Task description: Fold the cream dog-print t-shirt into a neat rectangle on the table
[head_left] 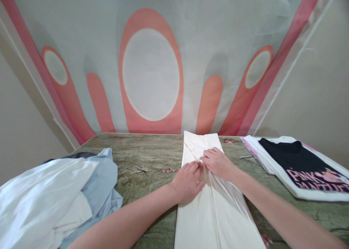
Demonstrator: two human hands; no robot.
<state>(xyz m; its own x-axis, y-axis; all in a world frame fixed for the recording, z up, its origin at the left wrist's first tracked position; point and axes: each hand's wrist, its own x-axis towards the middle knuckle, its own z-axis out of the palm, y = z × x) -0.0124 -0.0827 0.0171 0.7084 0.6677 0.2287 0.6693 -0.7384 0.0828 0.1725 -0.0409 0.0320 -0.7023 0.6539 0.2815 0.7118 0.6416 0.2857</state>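
We see the cream cloth [197, 221] on the table [148, 152], the right hand [220, 164] pinching it, maybe so it won't slip, and the left hand [187, 182] resting there, gripping or not, we can't tell.

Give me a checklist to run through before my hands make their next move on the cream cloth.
1. Left hand on the cream cloth: ok, touching it.
2. Right hand on the cloth: ok, its fingertips close to the left hand's.
3. Cloth smooth around the fingers: not ok, it is creased there.
4. Fabric firmly pinched: cannot tell, the fingers hide it.
5. Loose pile clear of the cloth: ok, table shows between.
6. Folded clothes clear of the cloth: ok, table between.
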